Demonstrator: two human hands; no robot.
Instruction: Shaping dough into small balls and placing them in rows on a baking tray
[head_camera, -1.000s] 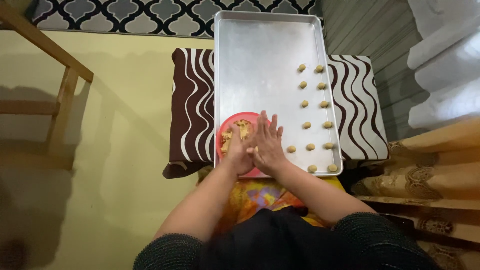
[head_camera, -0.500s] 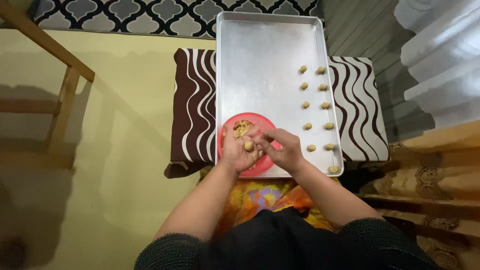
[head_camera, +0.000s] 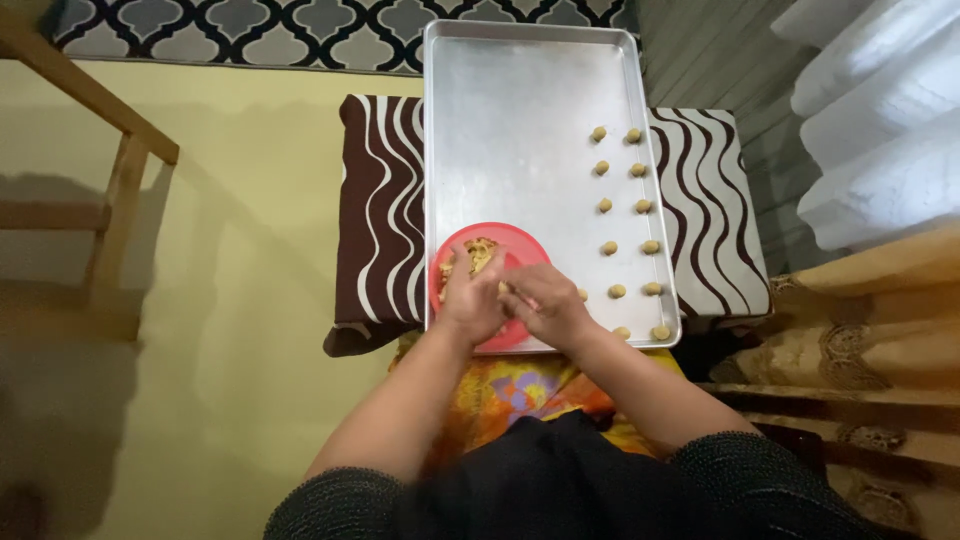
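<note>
Head view, both hands (head_camera: 510, 300) over red bowl (head_camera: 520, 240), at tray's near edge (head_camera: 500, 100)

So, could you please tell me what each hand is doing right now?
Left hand: over the red plate, grip cannot be told.
Right hand: beside it, grip cannot be told.

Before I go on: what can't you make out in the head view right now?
- Whatever sits between the left hand and right hand: their fingers cover it.
- Near part of the red bowl and how much dough it holds: hidden under both hands.
- Dough ball beside the right hand: partly covered.
- Baking tray near edge: behind the hands.
</note>
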